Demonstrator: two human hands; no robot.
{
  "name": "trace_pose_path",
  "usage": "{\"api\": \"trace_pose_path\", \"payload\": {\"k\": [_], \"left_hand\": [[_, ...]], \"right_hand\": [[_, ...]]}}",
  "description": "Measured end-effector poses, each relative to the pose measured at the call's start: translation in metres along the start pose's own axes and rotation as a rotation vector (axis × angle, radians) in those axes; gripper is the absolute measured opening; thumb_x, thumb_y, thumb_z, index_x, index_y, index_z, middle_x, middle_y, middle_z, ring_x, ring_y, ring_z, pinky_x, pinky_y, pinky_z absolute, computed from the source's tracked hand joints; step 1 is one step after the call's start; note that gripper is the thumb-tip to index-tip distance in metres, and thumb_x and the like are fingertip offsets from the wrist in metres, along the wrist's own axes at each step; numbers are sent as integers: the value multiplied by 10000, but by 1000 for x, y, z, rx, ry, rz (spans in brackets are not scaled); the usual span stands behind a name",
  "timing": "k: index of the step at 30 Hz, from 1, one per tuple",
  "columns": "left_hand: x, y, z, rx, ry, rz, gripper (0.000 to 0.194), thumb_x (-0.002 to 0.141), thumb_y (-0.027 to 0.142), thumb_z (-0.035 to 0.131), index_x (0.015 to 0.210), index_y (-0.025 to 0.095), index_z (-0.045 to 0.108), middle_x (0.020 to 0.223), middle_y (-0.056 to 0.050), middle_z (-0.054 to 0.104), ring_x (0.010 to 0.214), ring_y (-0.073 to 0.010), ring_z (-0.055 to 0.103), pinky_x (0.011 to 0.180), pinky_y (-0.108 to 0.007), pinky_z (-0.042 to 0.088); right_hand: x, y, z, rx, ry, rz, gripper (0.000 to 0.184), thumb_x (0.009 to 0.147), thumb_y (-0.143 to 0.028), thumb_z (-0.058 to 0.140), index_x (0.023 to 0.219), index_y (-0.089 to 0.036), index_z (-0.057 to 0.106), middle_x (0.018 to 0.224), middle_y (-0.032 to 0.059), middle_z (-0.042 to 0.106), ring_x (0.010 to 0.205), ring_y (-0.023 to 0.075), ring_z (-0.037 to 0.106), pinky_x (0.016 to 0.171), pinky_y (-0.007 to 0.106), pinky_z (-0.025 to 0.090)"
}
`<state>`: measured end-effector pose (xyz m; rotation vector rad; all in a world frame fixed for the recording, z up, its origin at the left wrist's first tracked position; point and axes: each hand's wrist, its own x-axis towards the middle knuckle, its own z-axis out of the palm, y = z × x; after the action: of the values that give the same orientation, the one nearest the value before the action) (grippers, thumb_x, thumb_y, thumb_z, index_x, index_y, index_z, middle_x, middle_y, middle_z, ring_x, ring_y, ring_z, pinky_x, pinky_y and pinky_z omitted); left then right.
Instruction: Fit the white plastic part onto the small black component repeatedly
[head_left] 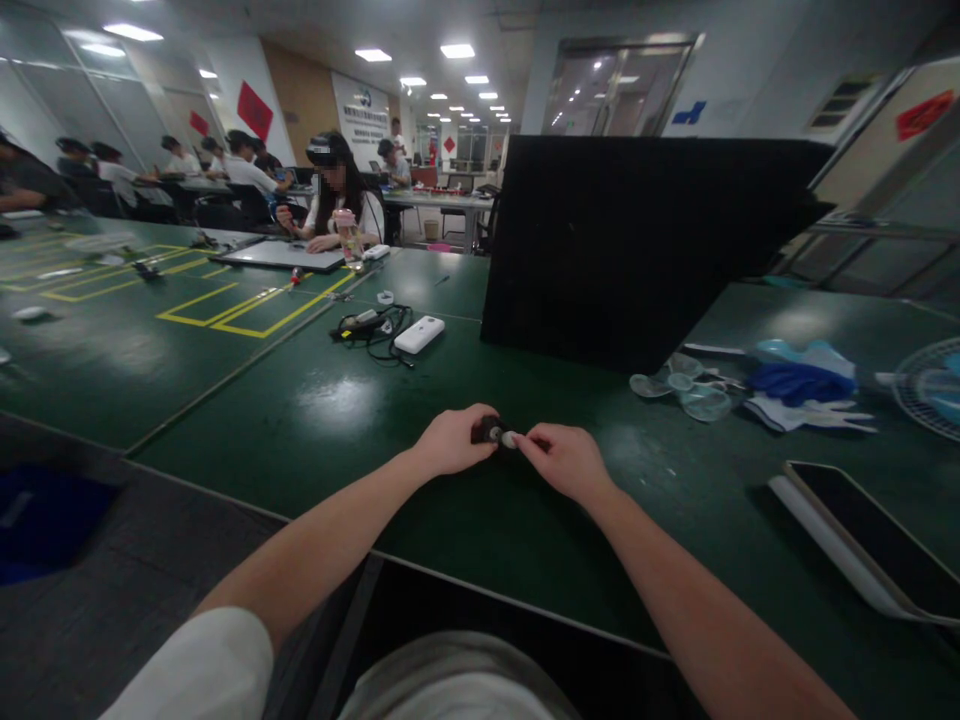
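Note:
Near the front of the green table [480, 540], my left hand [456, 440] is closed around a small dark part [487, 431] with a light round end facing right. My right hand [564, 458] pinches a small whitish round piece [510, 439] between thumb and fingertips. The two pieces are side by side, and I cannot tell whether they touch. Both are too small to name by kind. Most of the dark part is hidden behind my left fingers.
A large black panel [600, 250] stands ahead. A white power bank [420, 335] and black cables [367, 325] lie front left. To the right are clear fan blades [681, 383], gloves [806, 385], a fan grille [926, 385] and a phone [874, 530]. A person [341, 195] sits across the table.

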<state>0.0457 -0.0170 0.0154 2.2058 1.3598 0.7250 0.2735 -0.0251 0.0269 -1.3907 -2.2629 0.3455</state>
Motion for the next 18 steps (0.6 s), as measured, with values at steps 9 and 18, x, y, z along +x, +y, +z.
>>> {"api": "trace_pose_path", "payload": {"k": [9, 18], "left_hand": [[0, 4, 1, -39, -49, -3, 482, 806, 346, 715, 1269, 285, 596, 1011, -18, 732, 866, -207, 700, 802, -336, 554], [1, -32, -16, -13, 98, 24, 427, 757, 311, 732, 1169, 233, 654, 1213, -76, 642, 1095, -241, 633, 989, -397, 518]], "right_hand": [[-2, 4, -6, 60, 47, 156, 698, 981, -686, 253, 556, -211, 539, 512, 22, 534, 455, 137, 472, 479, 278, 295], [-2, 17, -17, 164, 36, 309, 717, 954, -738, 227, 609, -209, 567, 564, 38, 566, 501, 156, 519, 503, 280, 384]]}}
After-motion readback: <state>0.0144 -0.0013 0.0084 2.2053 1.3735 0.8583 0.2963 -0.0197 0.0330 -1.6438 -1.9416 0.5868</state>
